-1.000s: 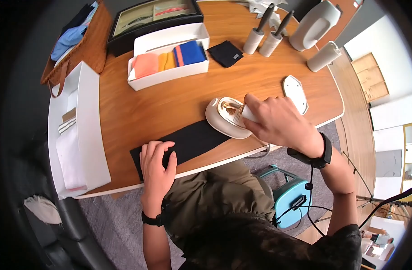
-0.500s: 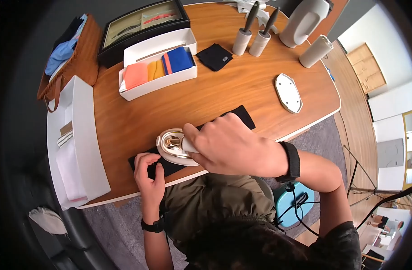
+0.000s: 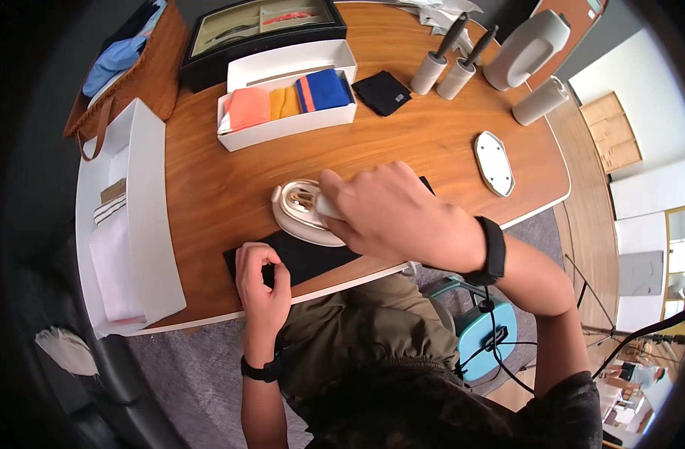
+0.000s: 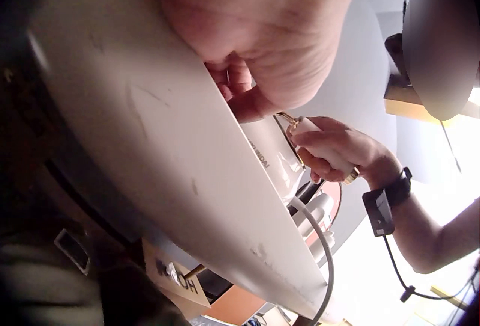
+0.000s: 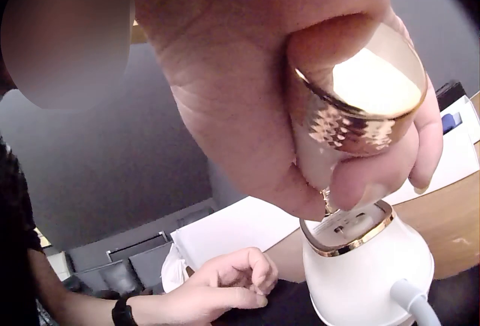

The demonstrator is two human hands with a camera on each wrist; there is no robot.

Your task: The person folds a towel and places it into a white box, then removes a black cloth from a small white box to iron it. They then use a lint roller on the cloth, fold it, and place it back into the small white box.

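Note:
My right hand (image 3: pixel 391 213) grips the handle of a small white iron (image 3: pixel 306 230) with gold trim. The iron lies over a long, narrow strip of black cloth (image 3: pixel 312 262) along the table's near edge. In the right wrist view, fingers wrap round the handle's gold end cap (image 5: pixel 356 127), and a pale cord (image 5: pixel 416 307) leaves the iron's heel. My left hand (image 3: pixel 261 280) rests at the cloth's left end, fingers curled and thumb tip near the fingertips; I cannot tell whether it pinches the cloth. Part of the strip is hidden beneath the iron and right arm.
A white box (image 3: pixel 282 129) of folded coloured cloths stands at the back beside a folded black cloth (image 3: pixel 382 93). A long white box (image 3: pixel 149 247) stands left. Two lint rollers (image 3: pixel 430 73) and a white stand plate (image 3: pixel 495 163) are to the right.
The iron has travelled left along the black cloth with my right hand, then a little away from my body. My left hand's fingers have curled more, its thumb closer to the fingertips.

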